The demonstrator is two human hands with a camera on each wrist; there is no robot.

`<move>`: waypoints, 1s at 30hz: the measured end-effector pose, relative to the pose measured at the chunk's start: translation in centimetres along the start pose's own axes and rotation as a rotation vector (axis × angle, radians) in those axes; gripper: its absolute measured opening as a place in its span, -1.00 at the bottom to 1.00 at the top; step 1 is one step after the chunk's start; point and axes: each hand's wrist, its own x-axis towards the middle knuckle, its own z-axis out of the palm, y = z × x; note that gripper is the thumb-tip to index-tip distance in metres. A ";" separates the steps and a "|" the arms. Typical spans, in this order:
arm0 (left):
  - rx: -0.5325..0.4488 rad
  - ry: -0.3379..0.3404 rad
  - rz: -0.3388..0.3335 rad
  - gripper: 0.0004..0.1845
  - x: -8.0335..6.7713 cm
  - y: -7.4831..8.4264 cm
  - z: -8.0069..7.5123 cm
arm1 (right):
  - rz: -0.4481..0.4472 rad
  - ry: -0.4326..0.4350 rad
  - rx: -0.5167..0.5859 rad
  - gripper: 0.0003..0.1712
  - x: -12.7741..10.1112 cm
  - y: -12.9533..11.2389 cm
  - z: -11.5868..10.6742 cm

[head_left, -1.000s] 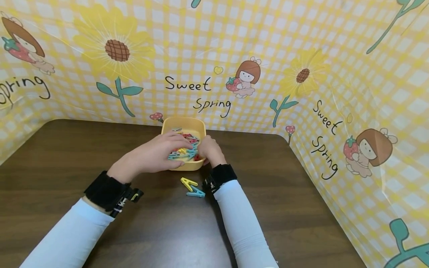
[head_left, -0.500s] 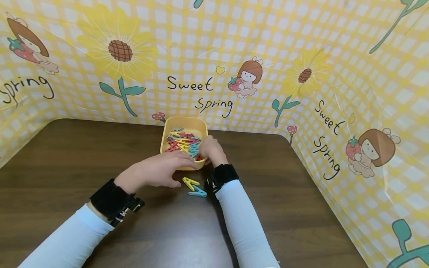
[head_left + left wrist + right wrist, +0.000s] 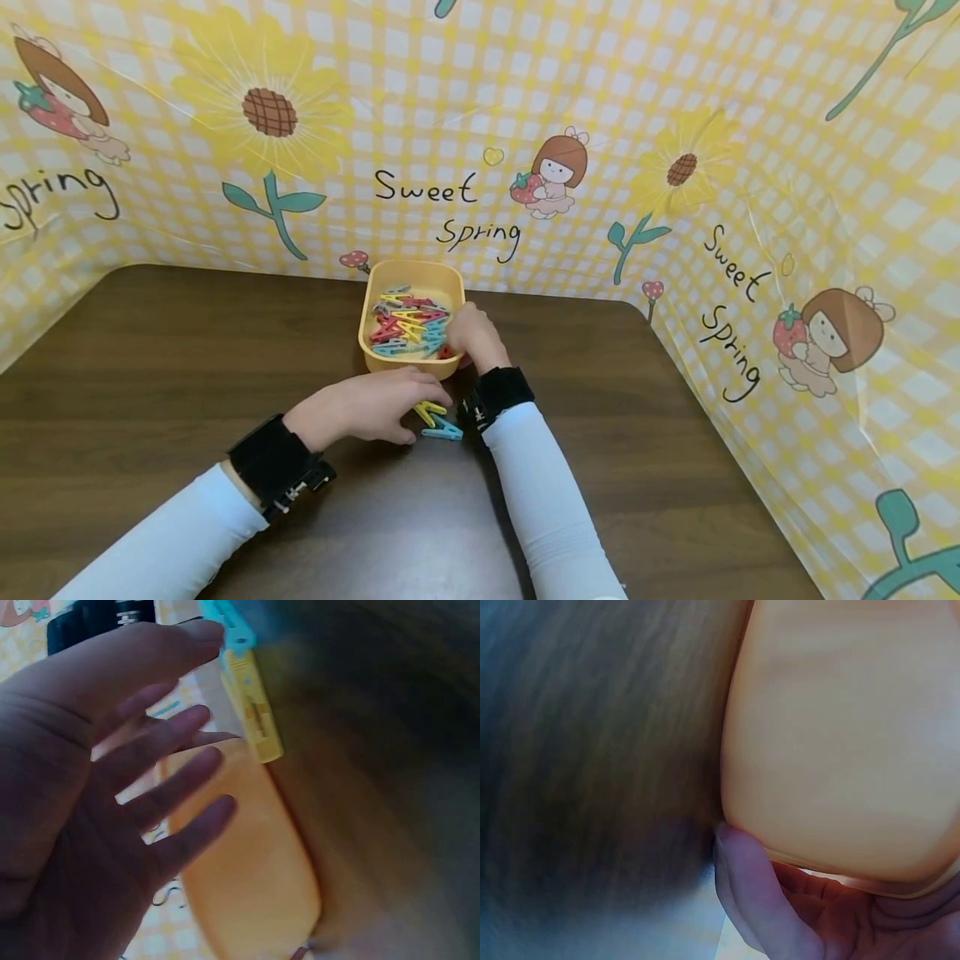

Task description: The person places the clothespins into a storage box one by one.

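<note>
A yellow plastic box [image 3: 412, 273] stands at the back of the table, with several red, yellow, blue and grey clothespins [image 3: 408, 325] lying in it. My right hand [image 3: 475, 337] grips its right side near the front corner, thumb against the outside in the right wrist view. In front of the box lie a yellow clothespin [image 3: 430, 411] and a blue clothespin [image 3: 446, 429], close together. Over the yellow one my left hand [image 3: 375, 406] hovers, partly covering it. In the left wrist view its fingers [image 3: 184, 844] are spread, with nothing held between them.
The dark wooden table [image 3: 187, 358] extends to both sides of the box. Behind and to the right rises a yellow checked cloth [image 3: 480, 100] printed with flowers and figures; the box stands close to it.
My left hand has moved from over the box toward me, down to the loose yellow clothespin. My right hand stays at the box's side.
</note>
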 end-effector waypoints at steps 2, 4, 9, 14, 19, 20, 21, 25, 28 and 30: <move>-0.032 -0.032 -0.031 -0.38 0.1 -0.2 0.3 | 0.000 -0.009 -0.003 -0.40 -1.3 -0.4 -0.4; -0.046 -0.050 -0.041 -0.38 0.2 -0.3 0.5 | -0.008 -0.003 -0.007 -0.40 -2.1 -0.6 -0.6; -0.013 -0.060 -0.032 -0.46 0.3 -0.5 0.5 | -0.020 0.012 -0.015 -0.37 -4.3 -1.3 -1.4; -0.010 -0.050 -0.029 -0.59 0.3 -0.8 0.3 | -0.028 0.019 -0.028 -0.42 -4.6 -1.4 -1.4; -0.019 -0.028 0.021 -0.68 0.3 -1.7 0.6 | -0.019 0.021 -0.027 -0.44 -4.7 -1.5 -1.4; -0.019 -0.027 0.021 -0.69 0.3 -1.8 0.6 | -0.018 0.022 -0.027 -0.45 -4.6 -1.5 -1.3; -0.019 -0.027 0.022 -0.70 0.3 -1.8 0.5 | -0.016 0.023 -0.027 -0.45 -4.6 -1.5 -1.3; -0.020 -0.040 -0.032 -0.71 0.2 -1.1 0.2 | -0.009 0.025 -0.029 -0.48 -4.6 -1.5 -1.3; -0.018 -0.040 -0.046 -0.70 0.3 -1.1 0.4 | -0.005 0.024 -0.029 -0.50 -4.6 -1.5 -1.3; -0.012 -0.038 -0.048 -0.70 0.3 -1.1 0.5 | -0.002 0.021 -0.027 -0.50 -4.6 -1.4 -1.3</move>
